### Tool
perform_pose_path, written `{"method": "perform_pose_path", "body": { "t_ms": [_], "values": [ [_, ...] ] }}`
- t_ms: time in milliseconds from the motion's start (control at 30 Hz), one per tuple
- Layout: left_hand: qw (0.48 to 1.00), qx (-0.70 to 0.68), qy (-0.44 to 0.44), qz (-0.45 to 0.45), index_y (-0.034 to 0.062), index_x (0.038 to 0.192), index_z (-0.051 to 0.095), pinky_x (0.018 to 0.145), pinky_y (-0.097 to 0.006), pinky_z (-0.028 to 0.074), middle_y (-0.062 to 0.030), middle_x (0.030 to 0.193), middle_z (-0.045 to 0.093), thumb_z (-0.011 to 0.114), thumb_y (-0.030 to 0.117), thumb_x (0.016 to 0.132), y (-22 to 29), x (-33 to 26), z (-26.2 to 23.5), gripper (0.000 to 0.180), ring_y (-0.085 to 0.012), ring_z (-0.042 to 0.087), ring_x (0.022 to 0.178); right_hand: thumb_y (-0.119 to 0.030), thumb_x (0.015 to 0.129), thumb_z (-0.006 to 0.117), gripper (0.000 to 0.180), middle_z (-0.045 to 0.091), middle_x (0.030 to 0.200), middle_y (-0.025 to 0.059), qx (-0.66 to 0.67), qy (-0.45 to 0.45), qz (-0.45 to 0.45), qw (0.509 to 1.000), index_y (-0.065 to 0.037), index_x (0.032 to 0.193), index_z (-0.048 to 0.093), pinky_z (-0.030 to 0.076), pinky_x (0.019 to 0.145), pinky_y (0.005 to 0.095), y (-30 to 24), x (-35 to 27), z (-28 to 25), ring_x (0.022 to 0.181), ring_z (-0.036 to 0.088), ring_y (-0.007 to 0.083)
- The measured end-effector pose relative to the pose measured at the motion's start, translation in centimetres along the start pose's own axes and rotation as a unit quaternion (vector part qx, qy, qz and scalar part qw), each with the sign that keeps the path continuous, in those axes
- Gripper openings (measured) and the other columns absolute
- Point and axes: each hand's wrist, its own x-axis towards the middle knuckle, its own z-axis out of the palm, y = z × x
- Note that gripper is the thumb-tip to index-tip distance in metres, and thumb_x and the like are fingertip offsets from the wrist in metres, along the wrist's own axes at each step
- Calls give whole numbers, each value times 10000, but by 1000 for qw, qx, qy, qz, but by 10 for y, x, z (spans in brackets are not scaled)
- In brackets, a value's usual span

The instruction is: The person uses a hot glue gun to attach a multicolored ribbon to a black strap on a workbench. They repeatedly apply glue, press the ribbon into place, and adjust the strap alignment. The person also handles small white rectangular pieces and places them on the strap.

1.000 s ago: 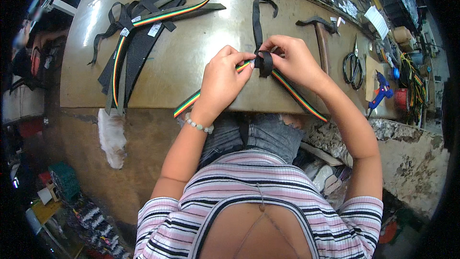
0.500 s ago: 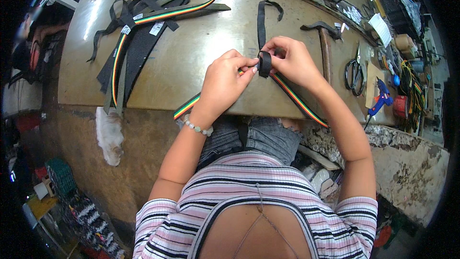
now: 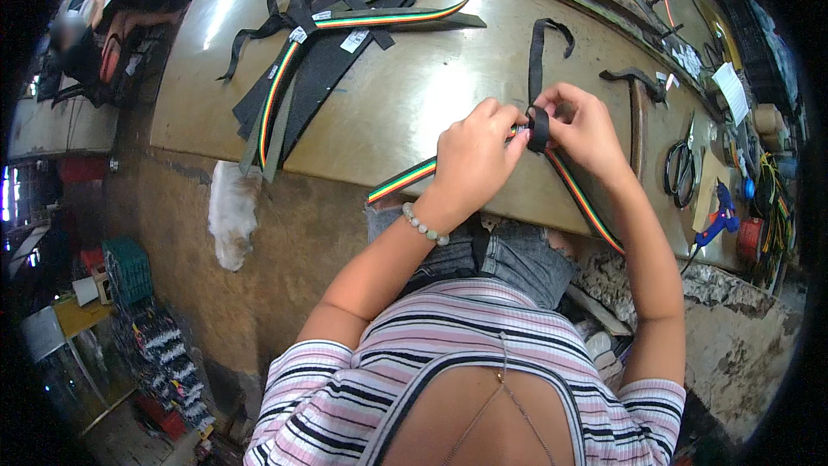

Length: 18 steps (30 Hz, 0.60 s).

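Observation:
My left hand point(image 3: 479, 154) pinches the striped strap point(image 3: 405, 179), black with green, yellow and red lines, close to its middle. Just to the right, a black strap point(image 3: 536, 60) forms a small loop around the striped one, and my right hand point(image 3: 588, 131) grips that loop between thumb and fingers. The far end of the black strap lies curled on the table. One part of the striped strap runs out under my left wrist; the other hangs down at the right toward the table's front edge. My fingers partly hide the joint.
A bundle of black and striped straps point(image 3: 321, 52) lies at the left of the table point(image 3: 405, 112). Toward the right are a hammer point(image 3: 636, 112), black-handled scissors point(image 3: 680, 168), a blue glue gun point(image 3: 718, 217) and a red spool point(image 3: 749, 239). Another person sits at the far left.
The whole view has shifted, so the table and hands appear farther right. Both hands keep hold of the straps at the loop, with little change in their grip.

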Motion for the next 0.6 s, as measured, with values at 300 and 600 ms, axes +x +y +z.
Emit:
{"method": "perform_pose_path", "body": {
  "t_ms": [300,600],
  "values": [
    [993,104,-13,49,173,1126,732,626,-432,526,-82,872,617,661,299,934,5,-3,0,240,-305,656,718,-18,851,661,108,637,741,32,24,-220,119,968,14,946,622,582,567,262,-13,53,-37,612,677,127],
    [993,87,9,83,164,1108,738,634,-420,532,-97,860,611,663,275,937,3,-5,3,217,-304,655,721,-155,876,768,192,644,745,21,34,-103,17,994,-17,857,635,538,559,244,-10,69,-38,616,646,102]
  ]
}}
